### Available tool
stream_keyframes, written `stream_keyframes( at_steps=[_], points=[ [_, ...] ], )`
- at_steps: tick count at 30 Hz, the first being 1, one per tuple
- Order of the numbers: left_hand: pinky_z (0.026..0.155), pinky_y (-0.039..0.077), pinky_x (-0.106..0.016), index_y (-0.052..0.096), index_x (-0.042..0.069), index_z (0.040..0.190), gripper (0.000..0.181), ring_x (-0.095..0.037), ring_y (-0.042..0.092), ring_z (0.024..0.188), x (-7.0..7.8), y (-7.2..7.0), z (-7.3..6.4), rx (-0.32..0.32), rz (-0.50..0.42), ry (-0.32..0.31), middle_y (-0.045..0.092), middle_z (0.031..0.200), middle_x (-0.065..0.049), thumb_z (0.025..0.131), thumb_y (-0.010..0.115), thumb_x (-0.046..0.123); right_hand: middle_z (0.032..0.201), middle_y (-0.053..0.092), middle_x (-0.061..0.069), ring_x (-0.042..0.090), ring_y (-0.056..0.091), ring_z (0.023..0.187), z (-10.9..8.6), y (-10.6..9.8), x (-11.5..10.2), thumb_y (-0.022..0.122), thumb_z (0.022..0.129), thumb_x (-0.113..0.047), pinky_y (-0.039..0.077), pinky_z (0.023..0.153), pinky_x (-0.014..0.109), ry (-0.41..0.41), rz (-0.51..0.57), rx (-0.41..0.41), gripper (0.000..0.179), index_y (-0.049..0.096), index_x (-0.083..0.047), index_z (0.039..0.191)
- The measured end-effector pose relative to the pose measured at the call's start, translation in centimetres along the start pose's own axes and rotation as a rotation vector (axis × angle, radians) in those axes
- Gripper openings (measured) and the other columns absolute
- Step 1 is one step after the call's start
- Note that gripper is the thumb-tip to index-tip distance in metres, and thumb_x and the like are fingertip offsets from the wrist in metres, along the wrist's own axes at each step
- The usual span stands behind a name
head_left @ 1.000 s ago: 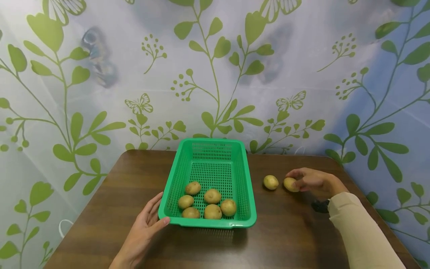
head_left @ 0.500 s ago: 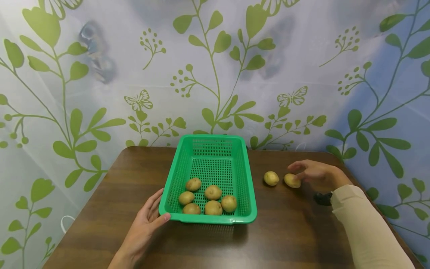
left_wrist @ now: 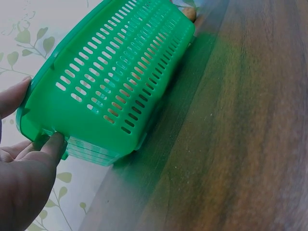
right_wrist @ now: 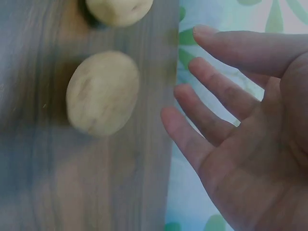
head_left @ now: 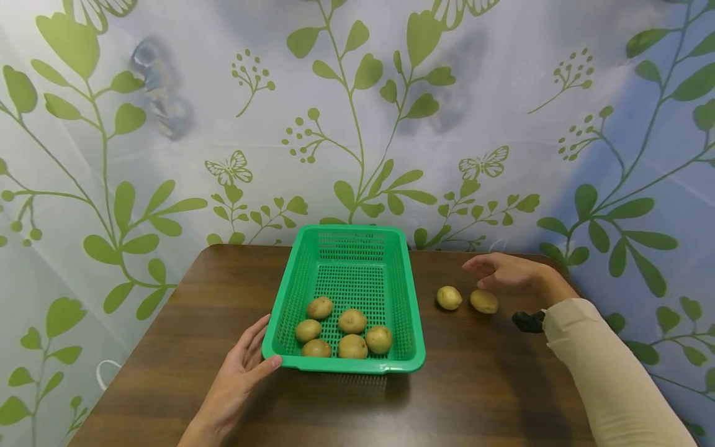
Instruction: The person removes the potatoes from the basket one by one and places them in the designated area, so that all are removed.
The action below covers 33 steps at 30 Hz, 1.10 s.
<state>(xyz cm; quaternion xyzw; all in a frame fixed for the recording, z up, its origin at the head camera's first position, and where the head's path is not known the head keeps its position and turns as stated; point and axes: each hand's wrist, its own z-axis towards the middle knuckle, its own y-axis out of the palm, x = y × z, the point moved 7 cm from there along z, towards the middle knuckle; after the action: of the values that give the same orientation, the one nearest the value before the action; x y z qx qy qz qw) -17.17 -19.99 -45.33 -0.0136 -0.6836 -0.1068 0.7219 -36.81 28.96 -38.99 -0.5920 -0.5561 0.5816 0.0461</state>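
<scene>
On a brown table [head_left: 447, 397], the left hand [head_left: 234, 369], lower left, pinches a green basket [head_left: 357, 366] (six potatoes [head_left: 352, 321] inside) while the spread right hand [head_left: 511, 273] hovers near two potatoes [head_left: 483, 302], right.

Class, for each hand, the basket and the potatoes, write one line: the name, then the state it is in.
Left hand: gripping the basket's near left corner.
Right hand: open, holding nothing.
Green basket: uncovered, partly filled.
Six potatoes in the basket: whole, unpeeled, grouped toward the near end.
Potato nearer the basket: whole, unpeeled, lying on the table.
Potato farther from the basket: whole, unpeeled, on the table, not gripped.
</scene>
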Motion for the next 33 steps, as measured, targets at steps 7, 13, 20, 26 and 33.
stream_keyframes(
  at_steps=[7, 13, 20, 26, 33],
  points=[
    [0.107, 0.044, -0.025, 0.02, 0.009, 0.164, 0.074, -0.009, 0.04, 0.144, 0.1, 0.1, 0.0, -0.007, 0.007, 0.008, 0.022, 0.167, -0.017, 0.103, 0.061, 0.0, 0.153, 0.042, 0.029, 0.05, 0.046, 0.135, 1.2, 0.4, -2.5, 0.063, 0.104, -0.015, 0.043, 0.105, 0.061, -0.035, -0.029, -0.044, 0.053, 0.046, 0.0, 0.152],
    [0.107, 0.044, -0.026, 0.019, 0.009, 0.164, 0.074, -0.015, 0.037, 0.147, 0.1, 0.1, 0.0, -0.012, 0.0, 0.006, 0.021, 0.167, -0.017, 0.103, 0.061, 0.0, 0.154, 0.041, 0.027, 0.051, 0.045, 0.136, 2.2, 1.0, -3.7, 0.061, 0.104, -0.008, 0.045, 0.105, 0.059, -0.055, -0.031, -0.074, 0.052, 0.045, -0.001, 0.152],
    [0.107, 0.043, -0.026, 0.02, 0.01, 0.164, 0.074, -0.014, 0.036, 0.147, 0.2, 0.1, 0.0, -0.01, 0.007, 0.012, 0.021, 0.167, -0.016, 0.103, 0.061, 0.0, 0.156, 0.039, 0.027, 0.051, 0.04, 0.139, 3.0, 1.4, -5.6, 0.065, 0.103, -0.012, 0.042, 0.107, 0.059, -0.061, 0.016, -0.094, 0.056, 0.043, -0.001, 0.154],
    [0.107, 0.044, -0.026, 0.021, 0.009, 0.164, 0.074, -0.01, 0.039, 0.145, 0.3, 0.0, -0.1, -0.001, 0.013, 0.021, 0.022, 0.167, -0.017, 0.103, 0.061, 0.0, 0.156, 0.04, 0.027, 0.052, 0.039, 0.14, 4.2, 1.5, -7.6, 0.064, 0.103, -0.011, 0.041, 0.108, 0.061, -0.111, -0.029, -0.112, 0.054, 0.044, 0.0, 0.153],
    [0.107, 0.043, -0.026, 0.021, 0.01, 0.164, 0.074, -0.01, 0.038, 0.145, 0.1, 0.0, 0.0, -0.008, 0.013, 0.016, 0.022, 0.167, -0.017, 0.103, 0.062, 0.001, 0.156, 0.043, 0.019, 0.047, 0.042, 0.14, 5.1, 2.1, -8.9, 0.062, 0.103, -0.01, 0.041, 0.109, 0.059, -0.111, -0.058, -0.118, 0.053, 0.045, -0.005, 0.153]
  ],
)
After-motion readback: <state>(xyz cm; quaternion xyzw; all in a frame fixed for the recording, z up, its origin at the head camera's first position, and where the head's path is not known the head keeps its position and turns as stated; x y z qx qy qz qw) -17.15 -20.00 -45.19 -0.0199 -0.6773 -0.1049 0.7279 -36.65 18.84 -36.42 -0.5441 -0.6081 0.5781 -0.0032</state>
